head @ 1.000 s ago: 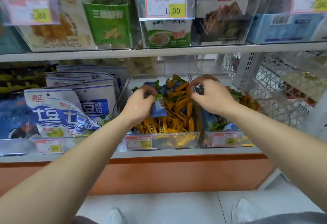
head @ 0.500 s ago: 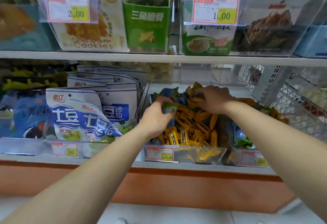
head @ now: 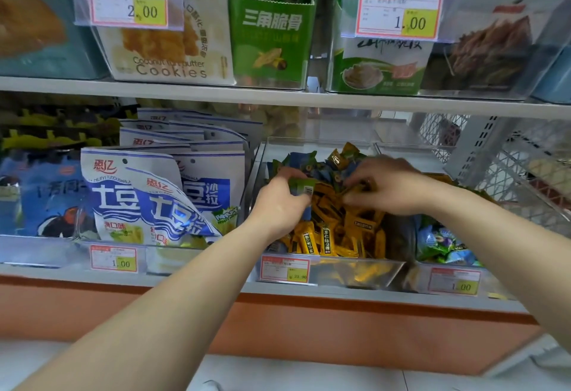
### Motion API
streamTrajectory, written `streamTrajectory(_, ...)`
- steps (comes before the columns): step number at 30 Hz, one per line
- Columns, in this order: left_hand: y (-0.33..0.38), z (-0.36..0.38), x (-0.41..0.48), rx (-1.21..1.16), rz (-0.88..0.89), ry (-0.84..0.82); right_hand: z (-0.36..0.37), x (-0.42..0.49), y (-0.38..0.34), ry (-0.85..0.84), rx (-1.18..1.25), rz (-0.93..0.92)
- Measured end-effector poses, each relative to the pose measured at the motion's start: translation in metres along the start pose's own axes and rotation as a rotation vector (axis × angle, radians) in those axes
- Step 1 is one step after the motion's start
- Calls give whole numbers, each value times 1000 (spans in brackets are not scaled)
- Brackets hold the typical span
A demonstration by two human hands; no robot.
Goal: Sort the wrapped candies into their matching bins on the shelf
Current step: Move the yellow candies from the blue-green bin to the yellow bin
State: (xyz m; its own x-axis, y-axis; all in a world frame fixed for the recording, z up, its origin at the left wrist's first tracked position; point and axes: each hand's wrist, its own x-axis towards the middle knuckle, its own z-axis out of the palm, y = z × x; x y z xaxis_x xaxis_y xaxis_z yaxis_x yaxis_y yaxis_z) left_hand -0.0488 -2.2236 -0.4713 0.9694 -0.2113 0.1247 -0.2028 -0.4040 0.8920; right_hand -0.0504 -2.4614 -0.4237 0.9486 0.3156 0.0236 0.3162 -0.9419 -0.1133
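**Hands**
- Left hand (head: 278, 202): inside the middle bin, at its left side. Thumb and fingers are curled and pinch a green candy (head: 304, 186), lifted just above the pile, with a barcode on its wrapper facing the camera.
- Right hand (head: 391, 189): over the same bin, palm down, with the fingers bent and their tips among the yellow wrappers. Whether they have hold of one cannot be told.

**Task items**
- Middle bin (head: 355, 274): clear plastic, on the lower shelf (head: 185, 279), open at the top. A red-bordered price tag (head: 284, 270) sits on its front.
- Yellow candies (head: 327, 236): a heap of many small bars with dark print, filling the front and middle of this bin.
- Blue and green candies (head: 309, 162): a mixed cluster lying on the yellow heap towards the back, between and just behind the two hands.
- Right bin (head: 420, 279): clear plastic, touching the middle bin's right wall. It holds pale blue and green sweets (head: 438, 242) and has its own tag (head: 454, 281) marked 1.00.

**Surroundings**
- Snack bags (head: 154, 199): blue and white, standing in rows in the bin to the left of the middle bin.
- Upper shelf (head: 278, 97): carries a cookie box (head: 167, 38), a green box (head: 272, 35) and more clear bins with tags marked 2.00 (head: 128, 1) and 1.00 (head: 400, 13).
- Wire basket (head: 509, 158): white mesh, at the far right.
- Floor (head: 278, 372): pale tiles below an orange base panel (head: 309, 328).
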Motion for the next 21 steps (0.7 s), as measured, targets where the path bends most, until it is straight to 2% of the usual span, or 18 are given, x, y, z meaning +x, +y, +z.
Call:
streamTrajectory(2, 0, 0, 0, 1, 14, 0, -1, 18, 9, 140, 37, 51)
streamTrajectory(3, 0, 1, -1, 0, 19, 1, 0, 27, 12, 120, -5, 84)
streamTrajectory(6, 1, 3, -2, 0, 28, -3, 11, 47, 9, -93, -146, 140)
streamTrajectory(8, 1, 4, -3, 7, 31, -16, 20, 57, 1, -123, -120, 125)
streamTrajectory(16, 5, 7, -3, -15, 25, -31, 19, 51, -4, 50, 128, 44)
streamTrajectory(21, 14, 13, -3, -202, -16, -63, 8, 29, -9, 330, 476, 86)
